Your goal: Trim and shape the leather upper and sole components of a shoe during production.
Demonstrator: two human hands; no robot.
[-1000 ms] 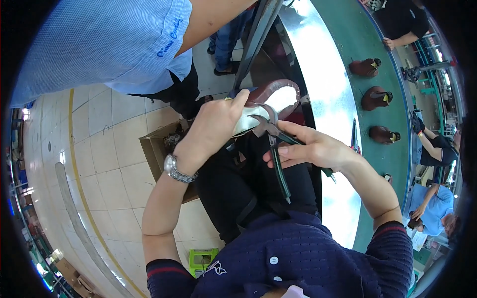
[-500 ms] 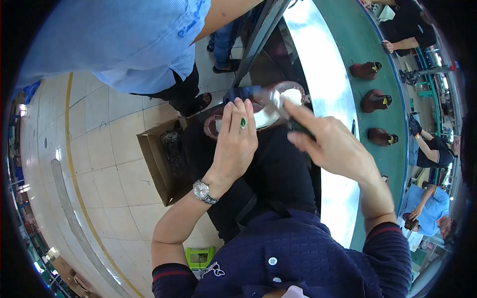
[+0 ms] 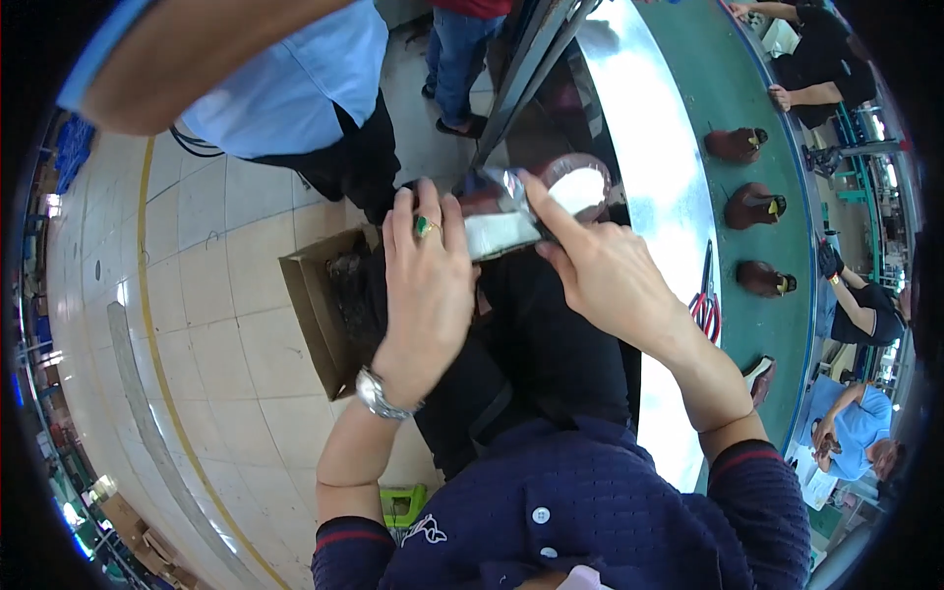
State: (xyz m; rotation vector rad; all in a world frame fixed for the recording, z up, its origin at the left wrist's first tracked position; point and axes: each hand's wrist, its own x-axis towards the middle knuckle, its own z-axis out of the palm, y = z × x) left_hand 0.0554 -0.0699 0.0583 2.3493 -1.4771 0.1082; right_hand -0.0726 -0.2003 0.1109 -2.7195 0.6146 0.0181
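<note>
A brown shoe (image 3: 593,209) lies across my lap with a white, sole-shaped surface facing up. My left hand (image 3: 428,280), wearing a green-stoned ring and a metal watch, has its fingers bent over the shoe's left end, covering it. My right hand (image 3: 619,280) is closed round a metal tool (image 3: 509,187). Its shiny end rests over the middle of the shoe, with my index finger stretched along it. The grip is mostly hidden in my palm, so the tool's exact kind does not show.
An open cardboard box (image 3: 310,324) stands left of my legs. To the right runs a shiny metal ledge (image 3: 669,393) with a red-handled tool (image 3: 706,305). Beyond it, brown shoes (image 3: 755,205) sit on a green belt (image 3: 693,88). A person in light blue (image 3: 305,93) stands close at upper left.
My left hand has shifted left and its fingers have bent over the shoe. My right hand has moved left with the tool. The nearby person's arm has swung across the upper left.
</note>
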